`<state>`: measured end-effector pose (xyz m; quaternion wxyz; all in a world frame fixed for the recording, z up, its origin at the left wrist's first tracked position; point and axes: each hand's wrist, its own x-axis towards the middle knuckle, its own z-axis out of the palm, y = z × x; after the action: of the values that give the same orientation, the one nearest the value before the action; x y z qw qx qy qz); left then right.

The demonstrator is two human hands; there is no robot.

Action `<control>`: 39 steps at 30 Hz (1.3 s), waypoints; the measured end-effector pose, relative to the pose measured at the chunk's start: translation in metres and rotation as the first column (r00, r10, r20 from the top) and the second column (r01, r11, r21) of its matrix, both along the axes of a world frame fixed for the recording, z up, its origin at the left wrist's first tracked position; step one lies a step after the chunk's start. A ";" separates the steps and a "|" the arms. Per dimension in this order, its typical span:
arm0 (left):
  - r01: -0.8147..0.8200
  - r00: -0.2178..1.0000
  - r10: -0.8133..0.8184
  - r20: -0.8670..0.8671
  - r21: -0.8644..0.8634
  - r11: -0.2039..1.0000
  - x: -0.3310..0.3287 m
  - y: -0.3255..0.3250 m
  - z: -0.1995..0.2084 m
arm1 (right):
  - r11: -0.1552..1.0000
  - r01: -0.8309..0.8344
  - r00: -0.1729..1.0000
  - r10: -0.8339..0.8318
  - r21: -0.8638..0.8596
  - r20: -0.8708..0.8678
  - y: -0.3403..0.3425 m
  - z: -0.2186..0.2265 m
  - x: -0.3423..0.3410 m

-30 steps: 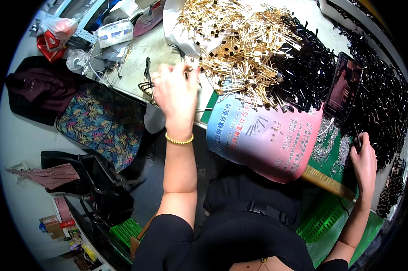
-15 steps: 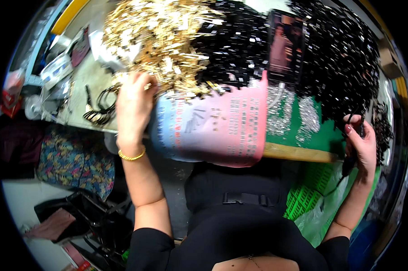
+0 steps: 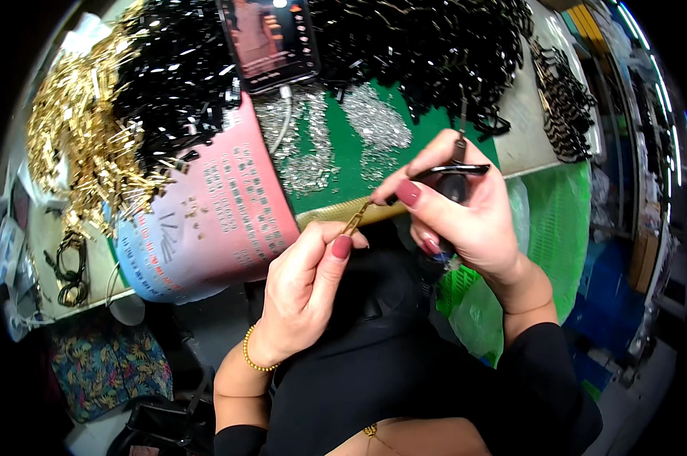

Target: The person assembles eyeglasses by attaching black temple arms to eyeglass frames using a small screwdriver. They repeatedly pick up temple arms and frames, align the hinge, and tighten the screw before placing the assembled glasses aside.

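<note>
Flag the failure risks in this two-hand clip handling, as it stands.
1. The slim gold metal clip is pinched only at the left hand fingertips, over the lap; a slip would probably drop it off the table.
2. The right hand holds both a black metal clip and a dark tool; either might shift.
3. The pink plastic sheet overhangs the table edge, so loose parts could slide off.

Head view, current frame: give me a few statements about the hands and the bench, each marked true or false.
1. The left hand pinches a small gold clip in its fingers. True.
2. The right hand is empty. False: it holds a black clip and a dark tool.
3. A phone lies on the pile of black clips. True.
4. The pile of gold clips is at the person's right. False: it is at the left.
</note>
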<state>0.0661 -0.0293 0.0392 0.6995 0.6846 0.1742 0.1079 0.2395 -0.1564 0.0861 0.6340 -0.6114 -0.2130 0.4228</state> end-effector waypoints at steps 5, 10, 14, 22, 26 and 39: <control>-0.066 0.991 0.015 -0.136 -0.381 0.922 -0.005 -0.001 -0.007 | 1.000 0.018 0.999 -0.019 -0.022 -0.036 -0.003 -0.002 -0.004; -0.134 0.991 0.111 -0.077 -0.412 0.902 -0.001 -0.008 -0.006 | 0.999 0.015 1.000 -0.014 -0.036 0.007 -0.004 -0.008 -0.009; -0.119 0.991 0.130 -0.007 -0.446 0.887 -0.003 -0.012 -0.008 | 0.998 0.006 1.000 -0.007 -0.062 -0.021 -0.002 -0.008 -0.014; -0.128 0.988 0.152 0.038 -0.363 0.923 -0.005 -0.014 -0.014 | 0.998 -0.016 0.998 0.012 -0.060 -0.062 -0.001 -0.009 -0.013; -0.168 0.981 0.158 0.111 0.094 0.981 -0.005 -0.023 -0.021 | 0.999 -0.040 0.996 0.038 -0.027 -0.084 -0.004 -0.016 -0.018; -0.168 0.986 0.168 -0.019 0.002 0.986 0.015 -0.009 -0.016 | 0.716 -0.046 0.105 0.697 -0.696 0.710 -0.024 -0.001 0.032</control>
<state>0.0810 -0.0384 0.0229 0.6860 0.6686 0.2380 0.1601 0.2718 -0.1806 0.0853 0.0342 -0.7951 -0.5880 0.1445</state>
